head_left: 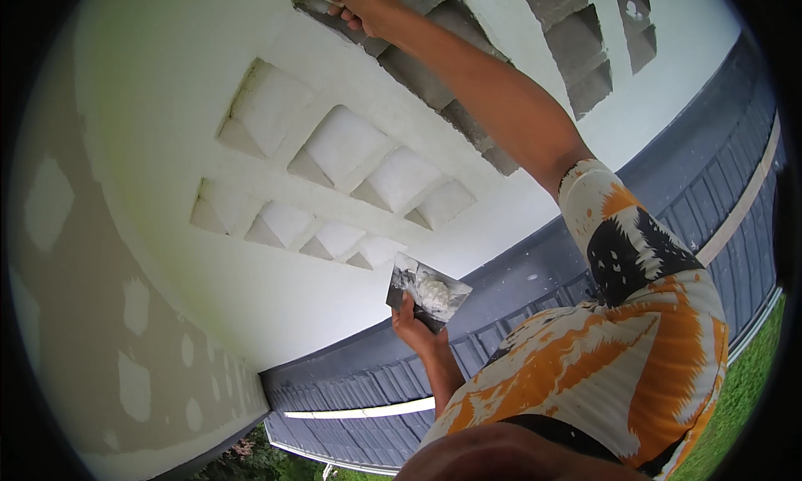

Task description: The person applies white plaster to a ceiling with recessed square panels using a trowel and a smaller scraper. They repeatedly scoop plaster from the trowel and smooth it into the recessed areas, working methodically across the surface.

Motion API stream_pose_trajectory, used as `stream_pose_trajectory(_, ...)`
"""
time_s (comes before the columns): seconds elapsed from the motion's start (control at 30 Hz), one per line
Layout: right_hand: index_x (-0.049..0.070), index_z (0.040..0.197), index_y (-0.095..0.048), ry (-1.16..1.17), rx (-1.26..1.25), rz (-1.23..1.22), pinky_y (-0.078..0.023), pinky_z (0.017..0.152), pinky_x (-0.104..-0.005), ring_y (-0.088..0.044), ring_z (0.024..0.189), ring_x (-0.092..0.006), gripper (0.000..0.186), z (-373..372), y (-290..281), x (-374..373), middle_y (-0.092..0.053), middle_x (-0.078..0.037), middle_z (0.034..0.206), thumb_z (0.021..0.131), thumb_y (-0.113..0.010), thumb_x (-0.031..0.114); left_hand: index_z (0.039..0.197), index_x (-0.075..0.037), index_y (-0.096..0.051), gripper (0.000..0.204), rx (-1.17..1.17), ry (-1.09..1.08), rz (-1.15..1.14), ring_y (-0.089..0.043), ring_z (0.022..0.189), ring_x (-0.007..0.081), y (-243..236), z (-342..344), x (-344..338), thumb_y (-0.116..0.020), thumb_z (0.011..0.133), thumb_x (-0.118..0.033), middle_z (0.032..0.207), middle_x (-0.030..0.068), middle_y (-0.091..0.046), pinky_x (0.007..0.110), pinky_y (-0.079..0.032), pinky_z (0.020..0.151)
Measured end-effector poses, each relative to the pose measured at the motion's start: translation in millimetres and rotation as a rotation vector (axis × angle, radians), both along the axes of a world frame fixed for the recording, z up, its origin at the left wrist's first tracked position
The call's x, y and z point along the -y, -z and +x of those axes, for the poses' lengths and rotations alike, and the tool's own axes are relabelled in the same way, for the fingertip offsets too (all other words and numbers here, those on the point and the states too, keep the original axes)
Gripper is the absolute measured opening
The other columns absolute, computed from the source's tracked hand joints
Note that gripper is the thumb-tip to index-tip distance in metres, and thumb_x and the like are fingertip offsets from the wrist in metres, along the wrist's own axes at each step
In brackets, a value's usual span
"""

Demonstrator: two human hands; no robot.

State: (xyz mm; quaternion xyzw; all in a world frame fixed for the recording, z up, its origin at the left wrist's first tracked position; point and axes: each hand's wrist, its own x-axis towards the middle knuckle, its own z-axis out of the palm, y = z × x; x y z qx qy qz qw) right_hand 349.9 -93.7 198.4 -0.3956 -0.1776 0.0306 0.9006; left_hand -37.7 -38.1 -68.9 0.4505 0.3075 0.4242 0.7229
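Observation:
My left hand [420, 334] grips a small square dark board [432, 319] from below, its thumb over the near edge. A lump of white filler paste [433, 294] sits on the board, with smears around it. My right hand [368, 5] is raised at the top of the view, fingers closed, at the corner of a grey unpainted recess [455, 23] in the white wall [292, 301]. Something pale and flat shows at its fingertips, mostly hidden, so I cannot make out its kind. My right arm crosses in front of the row of rough-edged grey recesses.
Smooth white recesses [342, 142] lie left of the grey ones. A dark ribbed tile roof [351, 389] runs below the wall, with a pale strip [368, 412] across it. A grey wall [92, 314] with white patches stands at left. Grass [756, 381] shows beyond the roof.

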Motion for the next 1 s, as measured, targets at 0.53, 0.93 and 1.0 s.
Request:
stream_pose_trajectory(0.53,0.002,0.074,-0.058,-0.133,-0.036,0.108,-0.034,0.036,-0.0308,-0.046,0.045,-0.0142,0.022,-14.0,18.0,27.1,-0.057,-0.008,0.065,0.094,-0.051,0.007,0.113,0.004,-0.06,0.026,0.017,-0.02,-0.039,-0.069,0.085,0.0243,3.6,1.0,-2.5,-0.057,0.091,-0.007,0.102,0.0139,-0.067,0.038,-0.059,0.071)
stream_pose_trajectory(0.93,0.003,0.076,-0.056,-0.118,0.045,0.113,-0.034,0.038,-0.0304,-0.047,0.049,-0.0128,0.021,-14.0,-12.1,23.8,-0.06,-0.011,0.07,0.095,-0.049,0.006,0.114,0.004,-0.059,0.026,0.028,0.003,-0.051,-0.069,0.086,0.025,-2.8,3.9,3.4,-0.056,0.09,-0.006,0.102,0.0142,-0.067,0.038,-0.059,0.072)
stream_pose_trajectory(1.0,-0.003,0.082,-0.06,-0.107,0.188,0.21,-0.043,0.045,-0.0304,-0.054,0.056,-0.0151,0.01,-46.5,2.2,31.8,-0.064,-0.014,0.077,0.089,-0.057,0.004,0.114,0.004,-0.059,0.027,0.034,0.014,-0.049,-0.069,0.086,0.0253,2.6,2.7,-1.6,-0.057,0.09,-0.006,0.102,0.0144,-0.067,0.038,-0.059,0.071)
